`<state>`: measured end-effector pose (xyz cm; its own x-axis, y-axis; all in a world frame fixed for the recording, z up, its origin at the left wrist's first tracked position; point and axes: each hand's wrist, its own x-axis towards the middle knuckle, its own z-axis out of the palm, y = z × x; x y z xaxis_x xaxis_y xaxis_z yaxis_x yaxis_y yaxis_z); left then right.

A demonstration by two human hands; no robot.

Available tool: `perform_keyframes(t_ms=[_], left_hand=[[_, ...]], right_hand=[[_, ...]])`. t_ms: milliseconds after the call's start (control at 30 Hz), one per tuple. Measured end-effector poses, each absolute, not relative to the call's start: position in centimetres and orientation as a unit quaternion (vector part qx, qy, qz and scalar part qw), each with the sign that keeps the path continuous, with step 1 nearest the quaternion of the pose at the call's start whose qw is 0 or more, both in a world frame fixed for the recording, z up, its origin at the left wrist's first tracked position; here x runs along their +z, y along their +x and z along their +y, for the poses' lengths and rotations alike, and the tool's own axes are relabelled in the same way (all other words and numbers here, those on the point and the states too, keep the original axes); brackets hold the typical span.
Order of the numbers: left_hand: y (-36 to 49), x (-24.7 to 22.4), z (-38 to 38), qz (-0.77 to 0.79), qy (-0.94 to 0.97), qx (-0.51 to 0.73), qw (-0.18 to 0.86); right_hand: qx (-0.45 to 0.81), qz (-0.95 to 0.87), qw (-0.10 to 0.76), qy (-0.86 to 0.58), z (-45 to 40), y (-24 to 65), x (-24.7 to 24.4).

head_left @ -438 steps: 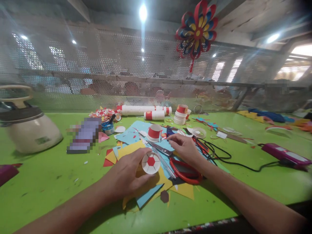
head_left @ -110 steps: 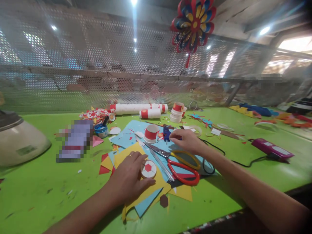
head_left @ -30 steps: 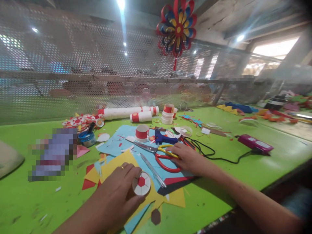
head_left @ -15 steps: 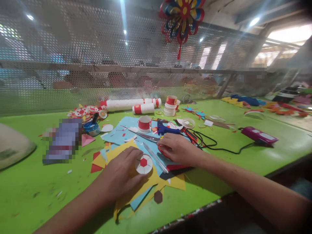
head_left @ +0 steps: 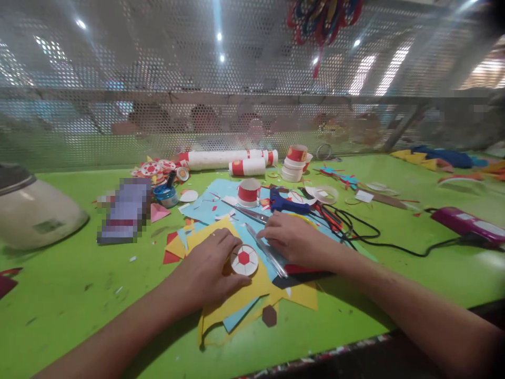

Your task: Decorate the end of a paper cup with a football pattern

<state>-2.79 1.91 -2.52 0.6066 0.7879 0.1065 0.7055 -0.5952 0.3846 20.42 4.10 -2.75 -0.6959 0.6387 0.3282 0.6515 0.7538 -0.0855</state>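
Observation:
My left hand [head_left: 215,263] rests over yellow paper [head_left: 252,279], thumb and fingers closed around the left edge of a small white disc [head_left: 244,260] with a red hexagon and dark radiating lines. My right hand [head_left: 294,239] is curled with its fingertips together; anything inside them is hidden. Scissor blades [head_left: 252,214] run in beneath this hand, and the handles are covered. A clear pen-like tube [head_left: 268,252] lies just left of the right hand. Beyond it are a blue glue gun [head_left: 290,202] and a red and white paper cup shape [head_left: 249,192].
Across the green table [head_left: 158,326] are a blurred phone-like object [head_left: 125,210], a blue glue pot [head_left: 166,196], white rolls [head_left: 221,159], stacked rings [head_left: 294,164] and a purple device [head_left: 467,225] on a black cord. A pale rounded object [head_left: 39,216] stands far left.
The view has turned left, so the table's contents appear shifted right. My right hand has moved slightly left over the scissors, covering the red handle that showed before. The left hand stays at the disc.

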Motion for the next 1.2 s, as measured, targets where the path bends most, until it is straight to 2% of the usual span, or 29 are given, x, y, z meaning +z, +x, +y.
perform_keyframes(t_ms=[133,333,467,700,933,1000,1100,1200], left_hand=[[-2.7,-2.5,2.1,0.42,0.884,0.134,0.158],[-2.6,-2.6,1.8,0.409,0.894,0.118,0.137],[-2.6,-2.6,1.6,0.397,0.901,0.115,0.132],[-2.5,-2.0,1.2,0.402,0.896,0.105,0.157],[-2.1,-2.1,1.2,0.4,0.901,0.097,0.136],[-2.2,-2.3,1.2,0.401,0.901,0.104,0.129],[-2.3,-2.8,1.3,0.404,0.899,0.117,0.123],[-2.5,-3.1,1.4,0.409,0.893,0.137,0.126]], right_hand=[[-0.094,-0.94,0.064,-0.32,3.5,20.0,-2.4],[-0.114,-0.94,0.04,-0.319,3.3,19.4,-2.5],[-0.122,-0.938,0.063,-0.318,3.6,19.6,-2.7],[-0.127,-0.912,0.16,-0.355,3.9,20.0,-2.8],[-0.116,-0.93,0.108,-0.332,3.9,19.8,-3.6],[-0.106,-0.932,0.116,-0.328,3.9,19.8,-3.5],[-0.074,-0.925,0.17,-0.332,4.0,19.9,-3.2],[-0.002,-0.894,0.277,-0.352,4.3,20.3,-2.8]])
